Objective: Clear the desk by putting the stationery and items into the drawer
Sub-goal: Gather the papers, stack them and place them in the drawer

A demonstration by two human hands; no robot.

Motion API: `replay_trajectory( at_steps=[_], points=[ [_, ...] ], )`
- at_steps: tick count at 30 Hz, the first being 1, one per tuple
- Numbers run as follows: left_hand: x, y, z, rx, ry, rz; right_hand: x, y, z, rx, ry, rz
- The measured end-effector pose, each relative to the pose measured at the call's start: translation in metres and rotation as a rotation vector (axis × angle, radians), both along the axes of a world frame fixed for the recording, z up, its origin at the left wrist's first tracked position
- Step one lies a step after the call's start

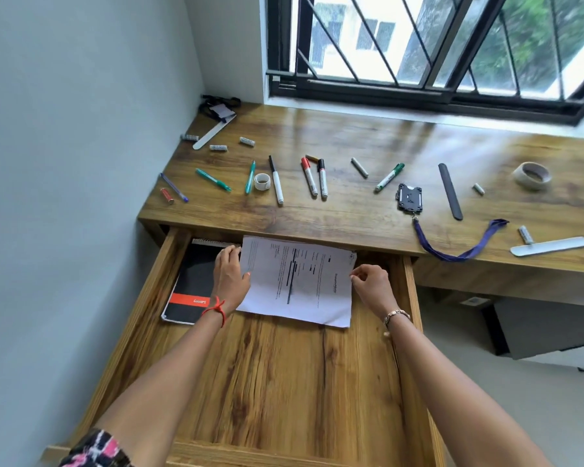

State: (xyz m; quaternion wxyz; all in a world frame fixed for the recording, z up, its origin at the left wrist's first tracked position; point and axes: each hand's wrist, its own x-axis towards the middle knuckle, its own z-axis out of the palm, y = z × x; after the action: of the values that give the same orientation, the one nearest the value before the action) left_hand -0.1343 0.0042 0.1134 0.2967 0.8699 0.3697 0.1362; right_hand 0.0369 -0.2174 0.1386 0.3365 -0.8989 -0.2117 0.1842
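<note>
Within drawer (pixel 284 382) pulled open, printed sheet (pixel 297 281) gripped at left edge by left hand (pixel 230 278), pinched at right edge by right hand (pixel 373 286), black notebook (pixel 193 281) laid just left of sheet.

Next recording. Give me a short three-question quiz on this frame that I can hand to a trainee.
1. True or false: the left hand and the right hand each hold an edge of the printed sheet over the open drawer.
2. What lies in the drawer to the left of the sheet? A) a black notebook B) a tape roll C) a green marker
3. Name the thing on the desk that the purple lanyard is clipped to.

Key: 1 true; 2 A; 3 the black badge holder.
</note>
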Motion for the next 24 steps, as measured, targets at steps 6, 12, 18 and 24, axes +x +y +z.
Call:
replay_trajectory(
  at_steps=[6,12,18,24],
  points=[
    [-0.011,-0.003,0.011,0.034,-0.013,-0.031,-0.01,-0.007,0.015,0.004,-0.05,0.034],
    [-0.018,-0.003,0.018,0.04,-0.027,-0.045,-0.011,-0.009,0.024,0.015,-0.07,0.058],
    [-0.005,-0.01,0.022,0.046,-0.03,-0.095,-0.006,-0.02,0.033,0.006,-0.109,0.062],
    [0.034,-0.04,0.028,0.044,-0.034,-0.23,0.012,-0.051,0.04,-0.016,-0.128,-0.037]
  ],
)
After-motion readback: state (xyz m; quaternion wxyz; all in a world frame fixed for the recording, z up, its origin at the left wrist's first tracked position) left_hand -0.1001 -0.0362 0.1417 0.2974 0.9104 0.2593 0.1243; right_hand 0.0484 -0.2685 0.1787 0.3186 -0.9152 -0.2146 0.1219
